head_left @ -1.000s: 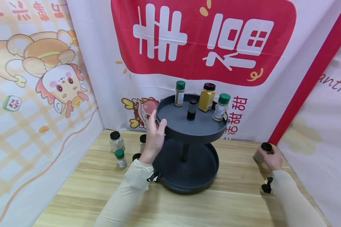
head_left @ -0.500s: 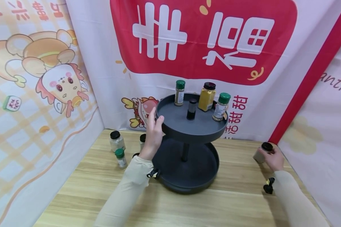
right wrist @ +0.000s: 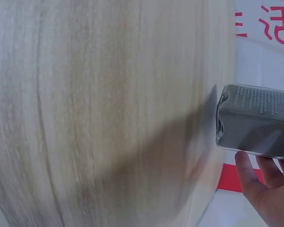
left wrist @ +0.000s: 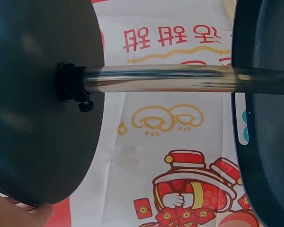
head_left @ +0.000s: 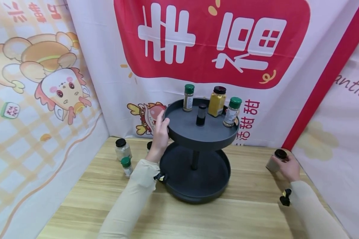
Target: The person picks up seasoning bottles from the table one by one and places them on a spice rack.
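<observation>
A two-tier dark grey turntable rack (head_left: 203, 146) stands mid-table. My left hand (head_left: 160, 136) rests against the left rim of its upper tray, fingers fairly straight. In the left wrist view, part of that hand (left wrist: 21, 215) shows at the upper tray's edge, beside a shiny metal post (left wrist: 161, 78). At the table's far right, my right hand (head_left: 290, 168) grips a black-lidded spice jar (head_left: 272, 165). The right wrist view shows this clear, square-sided jar (right wrist: 255, 120) with greyish contents and printed text, fingers below it; its lid is out of frame there.
On the upper tray stand two green-capped spice bottles (head_left: 188, 99) (head_left: 230, 118), a yellow spice jar (head_left: 217, 103) and a small dark-bottomed bottle (head_left: 201, 116). At left on the table (head_left: 89, 196) are a black-lidded jar (head_left: 123, 152) and a green-capped bottle (head_left: 127, 169). Another black lid (head_left: 149, 145) shows behind my left arm.
My left hand has shifted slightly up and left along the upper tray's rim, its thumb drawing in. The right hand keeps hold of the spice jar in almost the same spot.
</observation>
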Motion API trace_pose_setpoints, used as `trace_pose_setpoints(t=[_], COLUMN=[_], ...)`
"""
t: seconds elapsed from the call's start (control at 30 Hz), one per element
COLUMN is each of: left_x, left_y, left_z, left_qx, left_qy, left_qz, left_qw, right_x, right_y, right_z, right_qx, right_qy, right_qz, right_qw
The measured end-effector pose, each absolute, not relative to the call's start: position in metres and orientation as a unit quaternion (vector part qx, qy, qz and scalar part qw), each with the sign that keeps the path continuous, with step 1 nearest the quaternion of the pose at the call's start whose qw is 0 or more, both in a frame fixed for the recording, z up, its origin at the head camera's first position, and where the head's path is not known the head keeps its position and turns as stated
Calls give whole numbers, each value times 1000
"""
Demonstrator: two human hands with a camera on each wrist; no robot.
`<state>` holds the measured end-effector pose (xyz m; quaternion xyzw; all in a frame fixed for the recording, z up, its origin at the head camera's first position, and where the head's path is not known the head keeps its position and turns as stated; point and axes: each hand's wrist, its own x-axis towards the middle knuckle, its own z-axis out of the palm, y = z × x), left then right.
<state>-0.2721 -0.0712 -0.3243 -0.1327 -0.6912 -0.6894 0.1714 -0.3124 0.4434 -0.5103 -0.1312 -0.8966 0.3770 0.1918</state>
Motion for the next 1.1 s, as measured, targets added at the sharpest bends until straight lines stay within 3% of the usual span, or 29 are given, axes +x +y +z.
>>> trace_pose_setpoints(t=[0.33, 1.1], left_x=[-252, -259], left_y=[-71, -68], left_z=[-304, -320], left_qx=[-139, -139], left_qy=[-683, -691], left_qz=[-699, -683], left_qw=[158, 190], right_x=[-304, -285], right_y=[428, 387], right_z=[-489, -429], right_qx=[-108, -75], right_qy=[-902, -906], right_qz=[362, 358], right_qw=[209, 212])
